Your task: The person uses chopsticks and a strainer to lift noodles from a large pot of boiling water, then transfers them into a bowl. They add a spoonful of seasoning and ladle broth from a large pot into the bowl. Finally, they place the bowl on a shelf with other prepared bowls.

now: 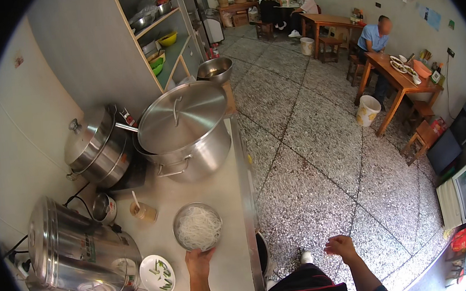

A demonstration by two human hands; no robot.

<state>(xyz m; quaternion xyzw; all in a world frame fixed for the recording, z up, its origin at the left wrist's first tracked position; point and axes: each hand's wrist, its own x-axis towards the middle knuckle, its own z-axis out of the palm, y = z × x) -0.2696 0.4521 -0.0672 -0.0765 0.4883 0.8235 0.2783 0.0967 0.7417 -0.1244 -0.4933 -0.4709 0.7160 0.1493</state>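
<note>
A round metal bowl [175, 230] filled with white noodles [199, 228] rests on the counter, and my left hand [199, 262] grips its near rim. Over the floor to the right, my right hand [338, 246] hangs with its fingers curled; whether it holds something small cannot be told. Left of my left hand lies a white plate [149, 280] with cut green vegetable pieces [164, 274]. A jar of light brown paste [147, 213] with a white handle sticking out stands behind the bowl, beside a small metal pot [105, 208].
A large lidded stockpot [200, 157] and a steamer pot [94, 150] occupy the counter's back. At left is a metal insulated urn [87, 248]. The counter's metal edge [247, 211] runs along the right. People sit at wooden tables [394, 72] beyond; a patterned bucket [367, 111] stands on the floor.
</note>
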